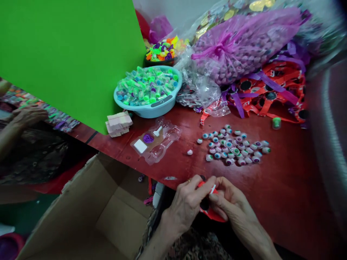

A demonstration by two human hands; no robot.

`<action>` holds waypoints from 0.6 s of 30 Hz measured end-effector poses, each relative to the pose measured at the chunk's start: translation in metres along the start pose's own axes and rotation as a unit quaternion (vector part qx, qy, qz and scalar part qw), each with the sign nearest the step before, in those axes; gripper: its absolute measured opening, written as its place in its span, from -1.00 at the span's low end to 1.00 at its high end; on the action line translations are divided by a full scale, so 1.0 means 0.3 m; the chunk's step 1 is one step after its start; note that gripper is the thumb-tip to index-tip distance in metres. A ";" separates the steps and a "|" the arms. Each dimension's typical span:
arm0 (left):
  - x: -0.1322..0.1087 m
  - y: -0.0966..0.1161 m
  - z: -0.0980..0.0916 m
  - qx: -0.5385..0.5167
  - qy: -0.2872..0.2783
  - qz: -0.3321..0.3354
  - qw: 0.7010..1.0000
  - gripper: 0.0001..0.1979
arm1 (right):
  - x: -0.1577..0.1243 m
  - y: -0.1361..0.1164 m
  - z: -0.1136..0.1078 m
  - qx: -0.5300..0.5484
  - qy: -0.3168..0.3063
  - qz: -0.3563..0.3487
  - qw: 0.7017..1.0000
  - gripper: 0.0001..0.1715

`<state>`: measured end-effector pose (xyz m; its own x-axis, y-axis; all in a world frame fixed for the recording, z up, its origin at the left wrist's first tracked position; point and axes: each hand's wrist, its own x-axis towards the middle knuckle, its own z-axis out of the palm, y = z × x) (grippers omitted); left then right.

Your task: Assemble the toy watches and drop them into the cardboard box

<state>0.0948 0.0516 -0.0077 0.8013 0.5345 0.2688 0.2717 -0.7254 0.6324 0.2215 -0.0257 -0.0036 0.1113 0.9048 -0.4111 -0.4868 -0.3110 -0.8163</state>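
Observation:
My left hand [187, 202] and my right hand [231, 206] meet at the near edge of a dark red table [284, 180]. Both pinch a small red toy piece with black holes [210, 211], and a bit of white shows between the fingertips. Just beyond the hands lies a cluster of several small eyeball-like beads [234, 147], with one stray bead [189, 152] to its left. A clear plastic blister tray [157, 142] holds a purple ring, a white square and a small white part.
A light blue bowl of small green and blue tubes [148, 90] stands behind the tray, beside a stack of pale cards [118, 124]. A purple bag of beads [244, 43] and red-orange straps [273, 94] fill the back. An open cardboard box [89, 216] sits lower left. Another person's hand [27, 115] is at far left.

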 end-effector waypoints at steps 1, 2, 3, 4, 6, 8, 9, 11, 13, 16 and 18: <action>0.001 0.000 -0.008 0.012 -0.018 -0.005 1.000 -0.61 | 0.002 0.006 0.000 0.012 0.003 -0.002 1.000 -0.52; 0.001 0.001 -0.017 0.021 -0.040 -0.013 0.999 -0.61 | 0.005 0.012 0.002 0.023 0.006 -0.006 1.000 -0.49; 0.001 0.002 -0.025 0.030 -0.059 -0.023 0.998 -0.60 | 0.007 0.019 0.004 0.031 0.013 -0.012 0.999 -0.46; 0.001 0.004 -0.031 0.036 -0.076 -0.031 0.996 -0.59 | 0.008 0.025 0.006 0.036 0.023 -0.020 0.999 -0.44; -0.001 0.008 -0.039 0.041 -0.094 -0.040 0.994 -0.56 | 0.009 0.036 0.009 0.035 0.043 -0.029 0.998 -0.36; -0.004 0.011 -0.039 0.034 -0.086 -0.035 0.995 -0.55 | 0.007 0.038 0.007 0.026 0.045 -0.023 0.998 -0.20; -0.005 0.012 -0.038 0.026 -0.076 -0.030 0.996 -0.55 | 0.005 0.035 0.004 0.021 0.036 -0.015 0.999 -0.10; -0.008 0.013 -0.033 0.011 -0.056 -0.026 0.998 -0.57 | -0.002 0.022 -0.003 0.005 0.012 0.002 1.000 0.06; -0.010 0.011 -0.027 0.008 -0.048 -0.034 0.998 -0.59 | -0.011 0.004 -0.005 -0.013 0.002 0.006 1.000 0.17; -0.014 0.010 -0.017 0.014 -0.059 -0.046 0.997 -0.64 | -0.019 -0.014 0.003 -0.031 0.007 -0.011 0.999 0.19; -0.017 0.014 -0.012 -0.037 -0.042 -0.053 0.997 -0.63 | -0.017 -0.012 0.014 -0.032 0.016 -0.018 0.999 0.13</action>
<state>0.0900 0.0473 -0.0039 0.8131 0.5657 0.1370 0.3196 -0.6307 0.7072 0.2192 -0.0279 0.0030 0.1564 0.9058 -0.3938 -0.4263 -0.2978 -0.8542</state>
